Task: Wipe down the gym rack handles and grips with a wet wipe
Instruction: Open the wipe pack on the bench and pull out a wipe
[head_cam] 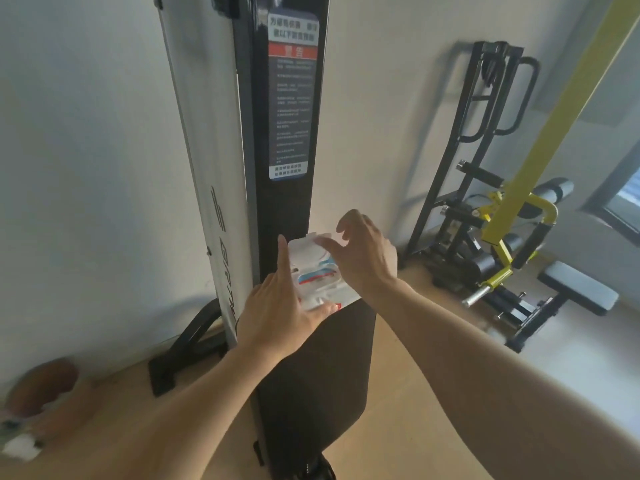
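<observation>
The left hand (277,317) grips the wet wipe pack (320,271) from below, in front of the black machine column (287,202). The right hand (363,254) hovers over its raised lid with fingers loosely curled, holding nothing. Steady the pack; pinch one wipe and draw it out slowly.

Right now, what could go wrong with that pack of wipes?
1. The wipe pack is held only by the left hand at its lower edge, above the floor; it might slip and fall.
2. Its lid looks flipped open, and the right hand fingers hover over it; a hasty pull might drag out several wipes.
</observation>
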Available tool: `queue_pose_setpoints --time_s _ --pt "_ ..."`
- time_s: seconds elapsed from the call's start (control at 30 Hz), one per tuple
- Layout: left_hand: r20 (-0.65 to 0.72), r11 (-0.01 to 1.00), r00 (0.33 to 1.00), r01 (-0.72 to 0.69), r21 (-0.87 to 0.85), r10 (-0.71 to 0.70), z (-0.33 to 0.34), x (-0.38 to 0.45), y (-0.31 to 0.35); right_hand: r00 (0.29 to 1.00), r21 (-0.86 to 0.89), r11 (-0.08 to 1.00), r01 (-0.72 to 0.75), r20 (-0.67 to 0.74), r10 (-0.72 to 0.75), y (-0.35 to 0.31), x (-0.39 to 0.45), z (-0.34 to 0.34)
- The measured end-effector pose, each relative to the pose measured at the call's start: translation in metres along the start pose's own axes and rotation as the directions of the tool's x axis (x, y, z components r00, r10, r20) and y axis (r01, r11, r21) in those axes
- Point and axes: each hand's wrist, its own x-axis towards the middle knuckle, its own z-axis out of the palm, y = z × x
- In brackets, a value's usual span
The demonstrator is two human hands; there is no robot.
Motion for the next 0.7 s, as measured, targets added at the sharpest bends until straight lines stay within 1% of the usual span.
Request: queue_pose_setpoints --time_s 0.03,0.07,0.13,0.17,0.23,0.3,0.33,0.37,0.43,0.47,0.5,0.57,0.6,0.7 --pt "0.008 1.0 1.0 0.006 -0.008 -0.006 -0.001 0.0 0.0 0.999 -0.001 1.0 0.017 0.03 -0.017 -0.002 0.002 0.001" --pt "0.015 1.0 1.0 0.012 -0.019 -0.012 -0.001 0.0 0.0 0.991 0.021 0.999 0.047 0.121 -0.049 -0.004 0.002 0.001" --pt "0.01 0.999 1.0 0.019 -0.043 -0.019 0.0 -0.002 0.0 0.927 0.082 0.991 0.107 0.353 -0.129 -0.006 0.001 0.002" --pt "-0.008 0.999 1.0 0.014 -0.039 -0.015 0.001 -0.002 0.0 0.888 0.07 0.987 0.147 0.43 -0.162 -0.005 0.001 0.003" --pt "-0.029 1.0 1.0 -0.012 0.018 0.012 0.003 -0.001 -0.001 0.837 0.01 0.973 0.231 0.509 -0.204 -0.003 0.002 0.004" --pt "-0.003 0.997 1.0 -0.025 0.07 0.025 0.005 0.0 -0.002 0.802 -0.002 0.957 0.291 0.546 -0.243 -0.003 0.006 -0.001" --pt "0.011 0.996 1.0 -0.029 0.086 0.028 0.006 0.001 -0.002 0.797 -0.012 0.95 0.311 0.548 -0.254 -0.001 0.009 -0.005" --pt "0.018 0.995 0.999 -0.036 0.095 0.035 0.007 0.001 -0.003 0.811 -0.045 0.95 0.309 0.534 -0.239 0.0 0.013 -0.012" --pt "0.017 0.993 0.999 -0.053 0.104 0.052 0.008 -0.001 -0.004 0.845 -0.172 0.93 0.326 0.494 -0.205 0.005 0.02 -0.025" --pt "0.007 0.992 0.998 -0.061 0.107 0.061 0.009 -0.001 -0.005 0.844 -0.23 0.914 0.334 0.504 -0.182 0.008 0.023 -0.029" --pt "-0.01 0.991 0.997 -0.072 0.117 0.074 0.009 -0.002 -0.005 0.834 -0.26 0.91 0.322 0.532 -0.144 0.01 0.024 -0.032" --pt "-0.055 0.982 0.992 -0.104 0.156 0.114 0.011 -0.003 -0.006 0.804 -0.26 0.934 0.246 0.593 -0.047 0.01 0.024 -0.034" --pt "-0.069 0.977 0.988 -0.126 0.175 0.139 0.012 -0.004 -0.007 0.802 -0.262 0.941 0.212 0.598 -0.014 0.01 0.023 -0.032" --pt "-0.07 0.962 0.975 -0.194 0.193 0.211 0.012 -0.006 -0.007 0.85 -0.334 0.929 0.159 0.526 0.044 0.007 0.018 -0.026"
